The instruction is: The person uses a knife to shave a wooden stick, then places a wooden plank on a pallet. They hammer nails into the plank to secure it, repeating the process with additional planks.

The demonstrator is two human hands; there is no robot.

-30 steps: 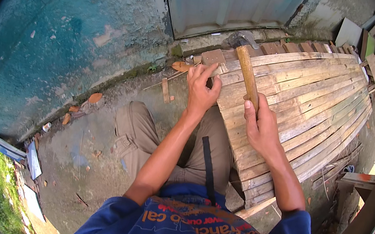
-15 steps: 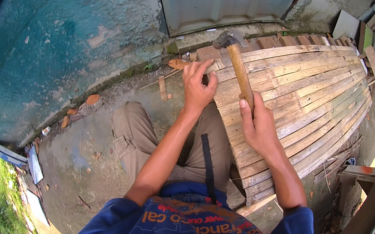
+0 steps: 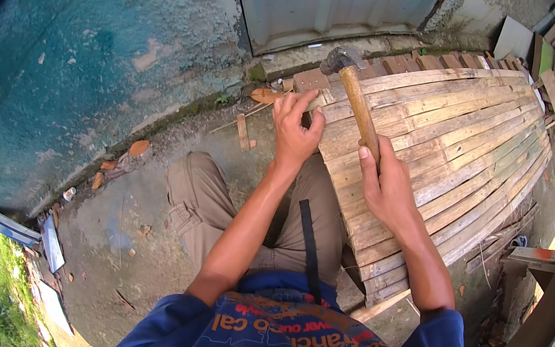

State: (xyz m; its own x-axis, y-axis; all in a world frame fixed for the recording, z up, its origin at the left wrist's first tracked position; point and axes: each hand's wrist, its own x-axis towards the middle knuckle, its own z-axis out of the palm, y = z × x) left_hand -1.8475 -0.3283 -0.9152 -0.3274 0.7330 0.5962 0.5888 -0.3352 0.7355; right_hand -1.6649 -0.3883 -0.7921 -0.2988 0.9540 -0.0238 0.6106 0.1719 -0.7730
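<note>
My right hand [image 3: 391,186] is wrapped round the wooden handle of a hammer [image 3: 360,108]. Its dark metal head is tilted up and away, over the far left edge of a bench top of bamboo slats [image 3: 432,135]. At the near left corner of that top, my left hand [image 3: 295,132] has its fingers bent, thumb and forefinger curled close around the end of the outermost slat. Whatever sits between those fingertips is too small or hidden to make out. The hammer head is apart from my left fingers.
Brown wooden blocks [image 3: 397,65] line the far side of the slats beside a metal door [image 3: 337,4]. A rough blue wall [image 3: 111,44] stands on the left. Dry leaves [image 3: 138,147] and a small wood strip [image 3: 243,132] lie on the concrete. Boards are stacked at far right.
The view has shifted very slightly. The hammer and both hands keep nearly the same place and grip.
</note>
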